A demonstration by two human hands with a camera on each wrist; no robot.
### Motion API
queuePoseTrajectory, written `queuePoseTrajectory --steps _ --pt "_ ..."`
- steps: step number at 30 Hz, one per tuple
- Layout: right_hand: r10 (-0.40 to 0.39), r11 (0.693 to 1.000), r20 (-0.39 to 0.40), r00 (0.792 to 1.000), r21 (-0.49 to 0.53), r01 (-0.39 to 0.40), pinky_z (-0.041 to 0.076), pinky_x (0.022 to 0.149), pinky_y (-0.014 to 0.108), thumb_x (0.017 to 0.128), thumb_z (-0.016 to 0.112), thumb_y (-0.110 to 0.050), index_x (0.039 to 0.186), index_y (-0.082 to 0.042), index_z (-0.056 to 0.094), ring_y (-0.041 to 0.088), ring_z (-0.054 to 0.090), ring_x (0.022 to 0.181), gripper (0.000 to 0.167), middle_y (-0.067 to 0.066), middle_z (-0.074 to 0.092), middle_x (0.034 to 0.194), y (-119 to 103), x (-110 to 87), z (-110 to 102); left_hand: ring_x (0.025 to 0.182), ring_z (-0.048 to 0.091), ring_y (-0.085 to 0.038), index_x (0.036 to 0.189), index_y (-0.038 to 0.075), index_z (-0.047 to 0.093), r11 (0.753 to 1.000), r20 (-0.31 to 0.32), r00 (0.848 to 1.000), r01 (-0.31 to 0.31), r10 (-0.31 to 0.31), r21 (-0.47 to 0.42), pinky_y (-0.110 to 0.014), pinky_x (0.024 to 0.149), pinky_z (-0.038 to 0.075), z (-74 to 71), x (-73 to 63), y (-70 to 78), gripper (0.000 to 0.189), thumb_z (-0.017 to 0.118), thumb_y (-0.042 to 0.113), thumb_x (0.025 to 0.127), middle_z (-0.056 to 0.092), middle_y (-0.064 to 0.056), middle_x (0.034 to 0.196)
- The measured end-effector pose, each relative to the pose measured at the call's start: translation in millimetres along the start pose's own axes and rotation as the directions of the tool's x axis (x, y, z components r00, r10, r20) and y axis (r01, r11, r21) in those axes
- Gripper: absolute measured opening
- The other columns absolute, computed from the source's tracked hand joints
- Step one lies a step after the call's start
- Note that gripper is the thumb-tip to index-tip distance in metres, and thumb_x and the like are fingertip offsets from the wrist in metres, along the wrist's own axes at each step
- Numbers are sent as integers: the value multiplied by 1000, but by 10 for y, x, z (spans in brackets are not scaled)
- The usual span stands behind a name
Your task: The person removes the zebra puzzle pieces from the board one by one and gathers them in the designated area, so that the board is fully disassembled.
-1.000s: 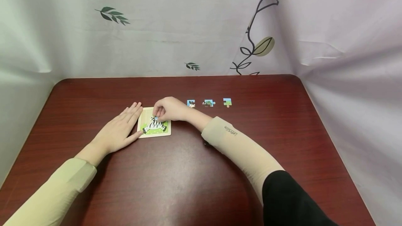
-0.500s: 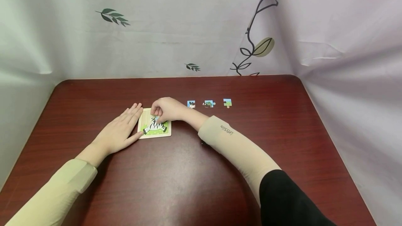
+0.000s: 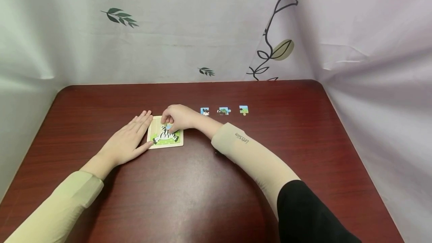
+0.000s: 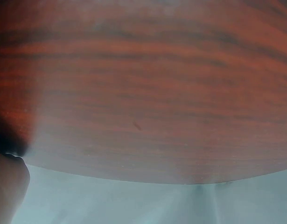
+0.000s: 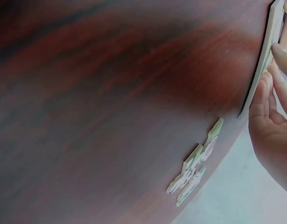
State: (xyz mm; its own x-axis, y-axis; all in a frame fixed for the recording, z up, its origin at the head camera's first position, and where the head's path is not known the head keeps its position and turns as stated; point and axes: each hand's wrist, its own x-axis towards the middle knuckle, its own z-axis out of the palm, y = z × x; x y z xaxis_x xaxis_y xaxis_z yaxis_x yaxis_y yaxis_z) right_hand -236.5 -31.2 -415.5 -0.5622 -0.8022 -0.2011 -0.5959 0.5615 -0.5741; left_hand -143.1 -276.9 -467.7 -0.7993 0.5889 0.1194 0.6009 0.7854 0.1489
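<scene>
A small light-wood puzzle tray (image 3: pixel 156 124) lies on the table, its lower part filled with a zebra's striped body (image 3: pixel 165 134) on green. My left hand (image 3: pixel 124 142) lies with straight fingers along the tray's left edge, thumb at the lower left corner. Above the zebra, my right hand (image 3: pixel 181 117) pinches a puzzle piece (image 3: pixel 168 126) with some blue on it, mostly covered by the fingers. Whether the piece is seated cannot be seen. In the right wrist view, thumb and fingers (image 5: pixel 260 100) are at the tray's edge (image 5: pixel 258 77).
Three loose puzzle pieces lie in a row right of the tray: a zebra-head piece (image 3: pixel 204 111), a blue and dark green piece (image 3: pixel 224 111) and a blue and green piece (image 3: pixel 243 110). A pale curtain (image 3: pixel 168 29) hangs behind the reddish-brown table (image 3: pixel 189 198).
My right hand and forearm have shifted slightly left over the tray, and more of the pinched piece shows. The left hand keeps its place.
</scene>
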Motion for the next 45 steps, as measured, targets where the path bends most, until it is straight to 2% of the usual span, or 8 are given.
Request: queuePoseTrajectory --steps 4,18,30,38,45 --pt "-15 1000 8 1000 -20 15 49 89 14 90 86 -13 121 -7 75 15 64 103 34 8 70 116 -5 -10 -1 163 27 -40 165 -6 26 1000 -5 1000 -2 2 -3 -34 139 9 0 8 8 87 65 40 103 28 -26 173" --pt "-77 993 41 996 -84 80 48 94 18 93 82 -12 121 -7 75 16 61 107 29 8 67 118 27 11 5 163 26 -40 165 -7 26 1000 -8 1000 -6 6 -9 -37 139 11 -5 9 8 87 65 40 102 28 -27 173" --pt "-110 991 46 993 -77 113 47 92 15 94 81 -12 121 -8 75 16 62 107 29 8 66 118 50 9 -6 163 26 -40 165 -7 26 1000 4 1000 11 -11 -2 -30 139 3 13 11 5 87 65 40 102 26 -26 174" --pt "-127 989 58 990 -72 131 47 96 16 94 80 -9 121 -6 73 16 62 110 29 9 65 121 54 7 -11 163 26 -41 164 -7 27 1000 -9 1000 -10 10 -5 -37 139 11 14 15 -5 86 65 40 102 28 -27 173" --pt "-116 990 59 991 -69 120 47 98 17 94 79 -8 122 -6 72 17 61 113 29 9 64 122 37 6 4 163 25 -40 165 -7 26 1000 -7 1000 -2 2 -8 -36 139 9 19 8 -12 87 64 40 102 27 -26 173"
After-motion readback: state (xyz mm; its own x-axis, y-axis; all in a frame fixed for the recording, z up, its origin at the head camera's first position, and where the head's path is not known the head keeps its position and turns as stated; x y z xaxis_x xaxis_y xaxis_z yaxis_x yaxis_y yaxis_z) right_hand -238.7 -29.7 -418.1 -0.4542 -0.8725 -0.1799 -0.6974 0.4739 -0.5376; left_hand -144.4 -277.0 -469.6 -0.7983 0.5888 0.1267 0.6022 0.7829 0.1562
